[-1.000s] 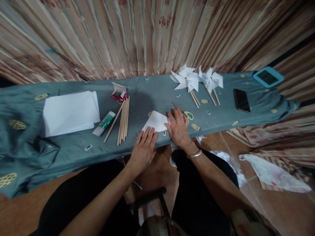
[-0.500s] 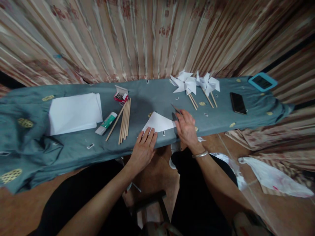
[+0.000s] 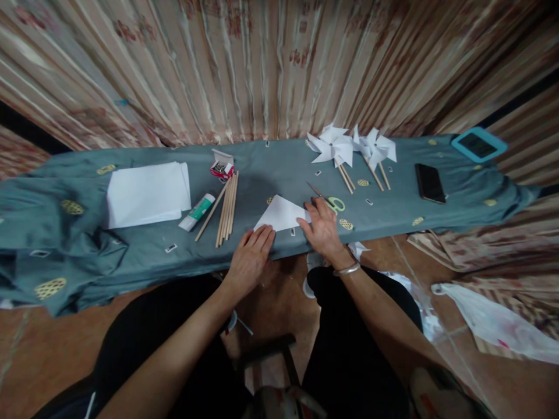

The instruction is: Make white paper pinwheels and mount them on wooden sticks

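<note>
A folded white triangular sheet of paper (image 3: 283, 213) lies flat at the front of the cloth-covered table. My left hand (image 3: 251, 256) rests flat with its fingertips on the paper's lower left corner. My right hand (image 3: 322, 228) is at the right corner, thumb on the paper and fingers spread apart. Just beyond the right hand lies a pair of scissors (image 3: 336, 204) with light green handles, partly covered by the fingers. The blades point up and left.
To the left lie several wooden sticks (image 3: 227, 212), a glue stick (image 3: 197, 213), an open red box of small metal pieces (image 3: 222, 167) and a stack of white paper (image 3: 146, 195). Paper pinwheels (image 3: 332, 144), a phone (image 3: 430, 183) and a blue-framed device (image 3: 479, 145) are to the right.
My right hand has let go of the scissors, which now lie on the table, and its thumb has moved onto the paper's right corner. My left hand still rests on the paper.
</note>
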The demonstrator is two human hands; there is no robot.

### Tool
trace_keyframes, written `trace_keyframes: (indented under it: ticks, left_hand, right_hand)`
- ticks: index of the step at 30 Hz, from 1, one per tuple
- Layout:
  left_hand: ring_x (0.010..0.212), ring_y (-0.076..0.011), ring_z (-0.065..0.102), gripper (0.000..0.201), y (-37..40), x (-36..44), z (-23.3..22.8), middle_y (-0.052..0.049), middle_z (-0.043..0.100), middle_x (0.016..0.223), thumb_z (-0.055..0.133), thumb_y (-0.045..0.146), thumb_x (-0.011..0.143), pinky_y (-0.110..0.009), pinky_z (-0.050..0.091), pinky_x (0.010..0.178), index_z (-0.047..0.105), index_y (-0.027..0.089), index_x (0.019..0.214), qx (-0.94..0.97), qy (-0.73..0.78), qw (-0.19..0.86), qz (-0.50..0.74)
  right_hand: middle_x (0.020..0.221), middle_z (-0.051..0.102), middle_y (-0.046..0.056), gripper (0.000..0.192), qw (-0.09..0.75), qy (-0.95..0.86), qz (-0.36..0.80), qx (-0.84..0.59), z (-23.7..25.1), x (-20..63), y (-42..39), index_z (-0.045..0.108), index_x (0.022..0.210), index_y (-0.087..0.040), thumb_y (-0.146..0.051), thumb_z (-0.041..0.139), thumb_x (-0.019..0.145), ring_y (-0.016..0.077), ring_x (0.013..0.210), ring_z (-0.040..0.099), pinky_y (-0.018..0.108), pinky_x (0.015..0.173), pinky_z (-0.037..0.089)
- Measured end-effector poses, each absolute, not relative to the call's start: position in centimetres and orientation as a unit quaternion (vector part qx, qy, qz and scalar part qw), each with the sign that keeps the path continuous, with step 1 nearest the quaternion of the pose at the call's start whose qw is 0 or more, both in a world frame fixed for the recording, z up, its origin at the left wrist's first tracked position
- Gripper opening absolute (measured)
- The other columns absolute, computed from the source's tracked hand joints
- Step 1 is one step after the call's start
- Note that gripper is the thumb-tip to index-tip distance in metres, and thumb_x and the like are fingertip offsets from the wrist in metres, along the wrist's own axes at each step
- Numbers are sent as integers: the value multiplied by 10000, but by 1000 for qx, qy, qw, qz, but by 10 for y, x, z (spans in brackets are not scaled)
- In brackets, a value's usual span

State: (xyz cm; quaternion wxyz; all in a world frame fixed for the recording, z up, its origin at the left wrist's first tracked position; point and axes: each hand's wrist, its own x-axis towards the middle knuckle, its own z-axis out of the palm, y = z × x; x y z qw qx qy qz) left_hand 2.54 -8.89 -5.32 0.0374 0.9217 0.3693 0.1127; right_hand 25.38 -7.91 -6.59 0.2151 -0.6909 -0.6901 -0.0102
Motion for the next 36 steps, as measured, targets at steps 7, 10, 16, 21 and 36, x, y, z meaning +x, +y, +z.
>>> trace_keyframes:
  ticks: [7,10,16,21,36]
  left_hand:
    - [1273,-307,512,548,-107,-11,-45,-180,556,1381,533,127,847,-450,430,1043,449,78,1386,907,407,29,101]
    - [1276,-311,510,555,-113,-18,-45,-189,562,1365,545,127,842,-459,437,1025,446,91,1386,901,418,34,111]
    - [1244,-319,521,497,-114,-16,-49,-170,569,1351,558,172,869,-465,438,991,468,130,1356,881,447,43,145]
    - [1154,-316,552,447,-109,-11,-50,-162,608,1256,552,204,886,-459,463,930,490,137,1324,870,458,44,180]
    - [1096,-285,573,431,-80,18,-50,-148,602,1198,534,282,923,-440,471,935,487,160,1334,836,446,35,318]
  right_hand:
    - [1431,470,244,446,190,-688,-30,-700,-63,268,-83,579,1288,-93,-367,405,982,354,1384,376,525,1077,342]
    - [1406,502,236,428,195,-701,-22,-685,-60,269,-85,614,1242,-95,-363,405,981,343,1375,395,513,1082,350]
    - [1359,561,205,447,255,-702,26,-664,-62,271,-82,656,1147,-120,-459,435,956,331,1301,487,502,1079,374]
    - [1383,533,234,468,267,-679,60,-682,-63,270,-72,651,1166,-105,-467,574,880,360,1304,488,517,1058,399]
    - [1149,679,120,55,508,-532,109,-668,-29,270,-64,631,791,-199,-253,620,801,236,1007,668,391,872,539]
